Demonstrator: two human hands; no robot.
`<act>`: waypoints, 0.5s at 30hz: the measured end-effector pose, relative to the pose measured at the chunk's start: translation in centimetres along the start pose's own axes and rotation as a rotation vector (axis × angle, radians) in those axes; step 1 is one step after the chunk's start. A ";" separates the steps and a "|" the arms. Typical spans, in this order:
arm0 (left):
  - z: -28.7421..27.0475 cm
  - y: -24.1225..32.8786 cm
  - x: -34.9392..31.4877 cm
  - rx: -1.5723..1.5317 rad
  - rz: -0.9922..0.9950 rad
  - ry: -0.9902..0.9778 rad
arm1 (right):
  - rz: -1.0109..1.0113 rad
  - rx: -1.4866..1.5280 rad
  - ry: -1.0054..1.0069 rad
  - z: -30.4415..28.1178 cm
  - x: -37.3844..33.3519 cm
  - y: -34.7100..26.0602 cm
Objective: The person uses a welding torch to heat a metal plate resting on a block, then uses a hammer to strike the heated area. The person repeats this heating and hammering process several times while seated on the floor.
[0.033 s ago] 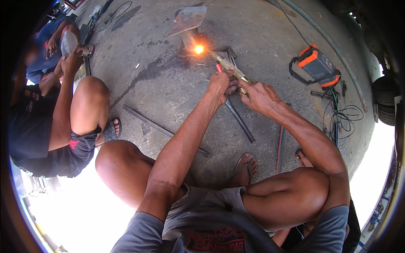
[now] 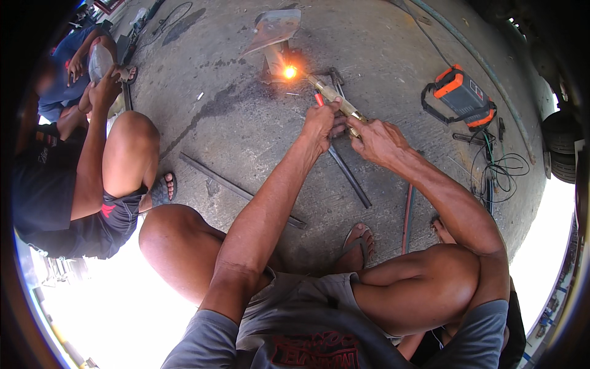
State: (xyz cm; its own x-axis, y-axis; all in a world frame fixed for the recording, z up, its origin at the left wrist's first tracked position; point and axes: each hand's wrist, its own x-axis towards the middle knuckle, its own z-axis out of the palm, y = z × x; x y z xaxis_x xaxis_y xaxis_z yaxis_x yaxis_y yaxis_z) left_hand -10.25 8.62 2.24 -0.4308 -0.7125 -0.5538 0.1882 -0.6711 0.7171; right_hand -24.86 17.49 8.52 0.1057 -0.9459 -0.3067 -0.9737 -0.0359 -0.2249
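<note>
My left hand [image 2: 321,126] is wrapped round the front of a brass gas torch [image 2: 330,93]. Beside the torch, a thin red stick [image 2: 318,97] with a dark tip pokes up from the same hand. My right hand [image 2: 382,141] is closed on the torch's rear end, by its valves. At the nozzle, a bright orange glow [image 2: 289,72] burns against the base of a metal upright [image 2: 274,59]. A tilted, rust-stained metal plate [image 2: 275,29] tops that upright. Glare hides the exact spot being heated.
An orange and black machine [image 2: 462,95] with a strap stands at right, near tangled cables [image 2: 505,175]. Metal bars [image 2: 236,187] [image 2: 350,177] lie on the concrete. A red and dark hose [image 2: 408,215] runs by my foot. Co-workers [image 2: 74,166] sit at left.
</note>
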 end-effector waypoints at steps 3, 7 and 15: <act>-0.1 0.0 0.0 0.002 -0.003 -0.012 | 0.014 0.003 -0.004 -0.1 0.0 -0.2; -0.1 0.5 0.5 0.007 0.007 -0.031 | 0.008 -0.009 0.014 -0.4 0.5 0.0; -0.1 0.5 0.5 0.008 0.008 -0.019 | 0.011 -0.010 0.020 -0.1 0.5 0.1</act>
State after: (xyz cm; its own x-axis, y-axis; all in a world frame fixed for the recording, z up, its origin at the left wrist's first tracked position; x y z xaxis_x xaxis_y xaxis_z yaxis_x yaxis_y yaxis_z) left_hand -10.24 7.90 2.26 -0.4460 -0.7138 -0.5400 0.1844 -0.6637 0.7249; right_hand -24.96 16.98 8.40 0.0905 -0.9526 -0.2904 -0.9769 -0.0282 -0.2119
